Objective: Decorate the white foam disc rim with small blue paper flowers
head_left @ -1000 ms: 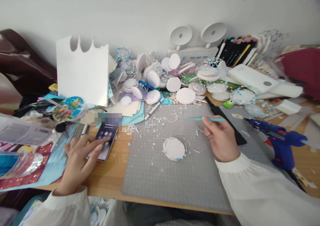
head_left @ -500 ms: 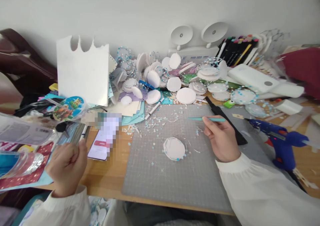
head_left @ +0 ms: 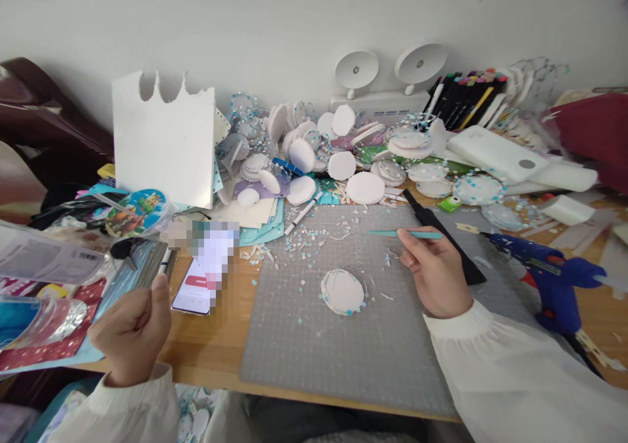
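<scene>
My right fingers point(head_left: 420, 241) pinch light, stiff tweezers point(head_left: 385, 233); my left hand point(head_left: 131, 332) curls closed near the phone point(head_left: 190, 294). The disc point(head_left: 343, 290), flat on the mat point(head_left: 299, 358), looks fragile, best held edgewise.

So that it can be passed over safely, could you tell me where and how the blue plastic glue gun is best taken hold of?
Probably by its handle, coming from the person's right: it juts toward the near side, while the nozzle points left, away from that approach.
</scene>
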`<state>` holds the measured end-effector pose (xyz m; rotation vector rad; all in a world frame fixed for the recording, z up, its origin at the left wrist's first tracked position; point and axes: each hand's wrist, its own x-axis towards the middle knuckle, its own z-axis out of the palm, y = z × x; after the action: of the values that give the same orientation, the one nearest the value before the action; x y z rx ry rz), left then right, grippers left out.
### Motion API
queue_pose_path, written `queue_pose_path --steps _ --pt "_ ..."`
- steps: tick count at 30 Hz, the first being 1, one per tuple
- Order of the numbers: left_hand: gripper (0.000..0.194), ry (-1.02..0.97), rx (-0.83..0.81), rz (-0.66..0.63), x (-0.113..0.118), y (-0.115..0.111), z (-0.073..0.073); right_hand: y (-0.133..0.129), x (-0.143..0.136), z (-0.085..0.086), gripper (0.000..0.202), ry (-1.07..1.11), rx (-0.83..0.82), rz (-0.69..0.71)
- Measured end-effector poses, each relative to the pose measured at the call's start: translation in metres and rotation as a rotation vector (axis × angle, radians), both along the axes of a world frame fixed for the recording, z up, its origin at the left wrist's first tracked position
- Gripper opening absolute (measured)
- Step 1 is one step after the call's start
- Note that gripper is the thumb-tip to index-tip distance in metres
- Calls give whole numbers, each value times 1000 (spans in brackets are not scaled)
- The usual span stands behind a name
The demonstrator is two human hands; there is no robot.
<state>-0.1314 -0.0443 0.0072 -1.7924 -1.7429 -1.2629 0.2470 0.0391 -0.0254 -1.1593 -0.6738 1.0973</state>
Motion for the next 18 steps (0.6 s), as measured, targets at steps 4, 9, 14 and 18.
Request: queue_pose_path --steps 4,9,14,18 --pt "45 -60 -53 -19 -8 -5 -6 0 0 1 34 1 1 -4" --pt "42 -96 -71 -44 -11 -6 -6 0 -1 1 33 2 -2 -5" --pt "43 -100 -92 -70 -5 -5 1 0 0 2 30 -4 -9 -3" --pt "39 -88 -70 -88 -7 -5 -1 0 0 1 30 -4 -6 -4"
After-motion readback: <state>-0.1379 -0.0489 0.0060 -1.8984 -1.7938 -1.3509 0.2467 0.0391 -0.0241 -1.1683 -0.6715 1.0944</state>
